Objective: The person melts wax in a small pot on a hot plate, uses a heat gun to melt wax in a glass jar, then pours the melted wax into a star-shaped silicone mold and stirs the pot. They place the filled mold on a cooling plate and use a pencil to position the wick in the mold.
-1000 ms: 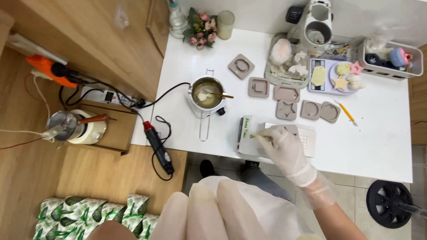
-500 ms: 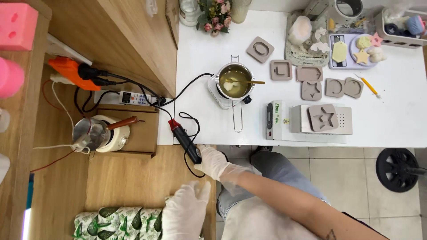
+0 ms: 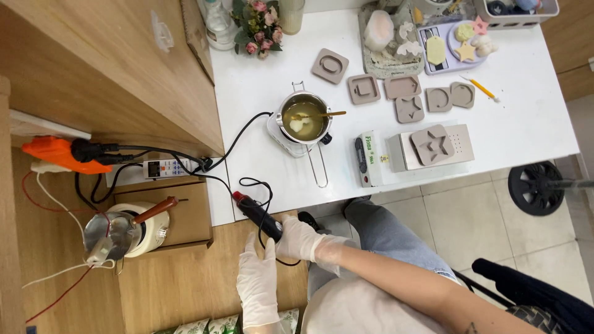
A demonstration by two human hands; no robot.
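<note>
Bright even indoor light, soft faint shadows, sharp focus, mild wide-angle edge distortion.

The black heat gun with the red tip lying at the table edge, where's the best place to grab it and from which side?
Take the heat gun by its black handle end, nearest the person, coming from below and the right as the right hand does now. The red nozzle points up-left toward the table, so the fingers should keep clear of that end. The cord loops beside the nozzle end.

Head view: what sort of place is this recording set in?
Probably a small home craft workspace for casting wax or soap shapes. A melting pot stands on the white table among grey silicone moulds, and the right hand grips a heat tool.
</note>
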